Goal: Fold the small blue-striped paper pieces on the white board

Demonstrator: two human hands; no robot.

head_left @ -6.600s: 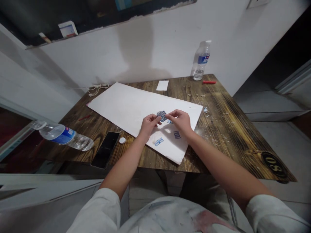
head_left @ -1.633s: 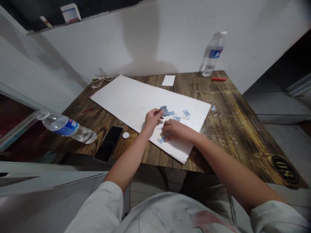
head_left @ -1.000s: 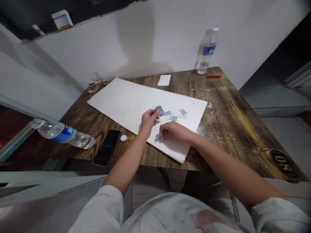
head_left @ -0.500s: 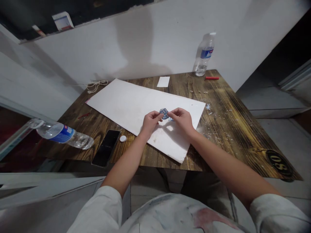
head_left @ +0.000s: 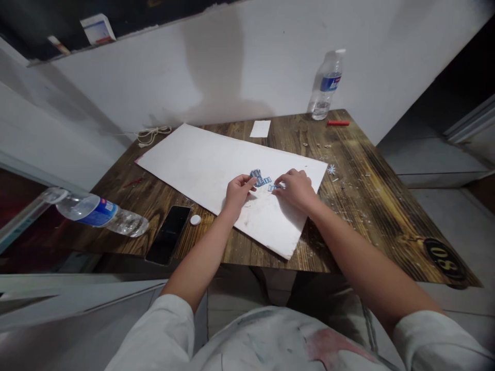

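My left hand [head_left: 238, 195] pinches a small blue-and-white patterned piece [head_left: 257, 176] between thumb and fingertips, just above the white board [head_left: 201, 165]. A strip with blue and white blocks sticks out from its right side. My right hand [head_left: 297, 188] is lowered to the board a little to the right, its fingers bent together at another small blue-and-white strip [head_left: 273, 187]. The fingertips cover the right end of that strip, so whether they grip it or only touch it is hard to see.
A lying bottle [head_left: 102, 212], a phone [head_left: 168, 234] and a white cap [head_left: 195, 220] are at the near left. Behind the board are a white card [head_left: 260, 129], an upright bottle [head_left: 327, 85] and a red stick [head_left: 338, 123]. A star-shaped piece [head_left: 331, 169] and scraps lie right.
My right hand has let go of the patterned piece and moved right and down to the strip on the board. My left hand keeps the piece, which is now tilted differently.
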